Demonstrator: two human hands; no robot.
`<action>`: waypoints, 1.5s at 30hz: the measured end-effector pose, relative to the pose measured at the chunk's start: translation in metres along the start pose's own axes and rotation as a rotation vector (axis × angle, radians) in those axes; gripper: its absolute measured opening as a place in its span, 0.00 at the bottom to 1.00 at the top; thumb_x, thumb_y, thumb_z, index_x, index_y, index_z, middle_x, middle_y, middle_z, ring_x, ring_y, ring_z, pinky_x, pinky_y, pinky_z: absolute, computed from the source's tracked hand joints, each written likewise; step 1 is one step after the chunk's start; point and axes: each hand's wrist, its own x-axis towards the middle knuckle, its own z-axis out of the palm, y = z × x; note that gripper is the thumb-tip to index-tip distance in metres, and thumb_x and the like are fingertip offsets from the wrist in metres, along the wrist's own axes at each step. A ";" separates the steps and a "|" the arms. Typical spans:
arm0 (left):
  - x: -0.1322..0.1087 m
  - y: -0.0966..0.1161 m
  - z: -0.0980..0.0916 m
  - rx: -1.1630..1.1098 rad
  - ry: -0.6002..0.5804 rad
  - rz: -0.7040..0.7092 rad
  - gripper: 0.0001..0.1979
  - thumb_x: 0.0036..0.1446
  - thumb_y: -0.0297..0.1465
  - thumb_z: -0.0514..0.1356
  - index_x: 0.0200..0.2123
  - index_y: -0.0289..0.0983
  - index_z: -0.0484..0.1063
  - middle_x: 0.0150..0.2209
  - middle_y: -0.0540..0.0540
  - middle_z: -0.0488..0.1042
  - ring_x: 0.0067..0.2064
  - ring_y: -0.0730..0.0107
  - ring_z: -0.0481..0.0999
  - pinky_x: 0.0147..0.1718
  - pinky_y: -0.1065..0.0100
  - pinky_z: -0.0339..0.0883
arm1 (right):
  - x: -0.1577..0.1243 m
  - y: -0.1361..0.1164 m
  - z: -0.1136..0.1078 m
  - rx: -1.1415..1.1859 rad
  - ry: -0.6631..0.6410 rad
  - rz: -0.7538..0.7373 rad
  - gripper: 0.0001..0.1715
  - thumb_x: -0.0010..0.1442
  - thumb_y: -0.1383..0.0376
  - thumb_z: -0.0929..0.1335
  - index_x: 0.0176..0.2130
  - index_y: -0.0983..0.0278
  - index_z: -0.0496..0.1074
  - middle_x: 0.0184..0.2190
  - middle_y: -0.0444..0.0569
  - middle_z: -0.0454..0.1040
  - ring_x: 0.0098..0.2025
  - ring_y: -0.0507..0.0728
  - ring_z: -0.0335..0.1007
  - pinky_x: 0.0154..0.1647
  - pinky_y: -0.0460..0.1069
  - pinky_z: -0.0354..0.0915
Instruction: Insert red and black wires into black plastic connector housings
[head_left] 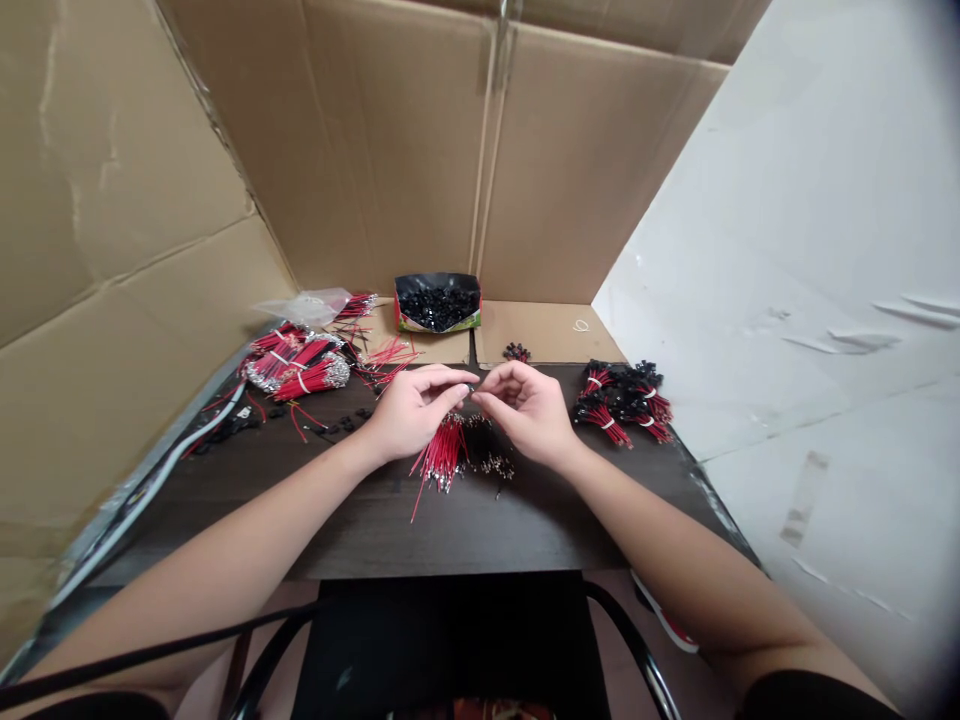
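My left hand (411,412) and my right hand (529,412) meet above the dark table, thumbs and fingers pinched close together. Between the fingertips shows a tiny dark piece, too small to name. Below them lies a loose bunch of short red wires (444,452) with metal ends. Just right of it is a scatter of small metal-tipped bits (497,466). Behind my hands stands an open box (438,325) filled with small black parts. A small cluster of black-ended wires (517,352) rests on the cardboard beyond my right hand.
Tied bundles of red wires (304,366) and a clear plastic bag (307,306) lie at the left. Tied bundles with black ends (624,402) are at the right. Loose black parts (238,424) lie near a pale cable (187,440). Cardboard walls (390,140) enclose the back and left.
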 end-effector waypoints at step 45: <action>0.002 0.005 0.001 -0.150 -0.013 -0.053 0.10 0.65 0.32 0.67 0.47 0.34 0.82 0.41 0.42 0.83 0.38 0.67 0.81 0.43 0.62 0.79 | 0.004 -0.008 0.000 0.110 -0.057 0.198 0.25 0.51 0.49 0.84 0.34 0.64 0.79 0.29 0.47 0.80 0.25 0.51 0.71 0.25 0.48 0.71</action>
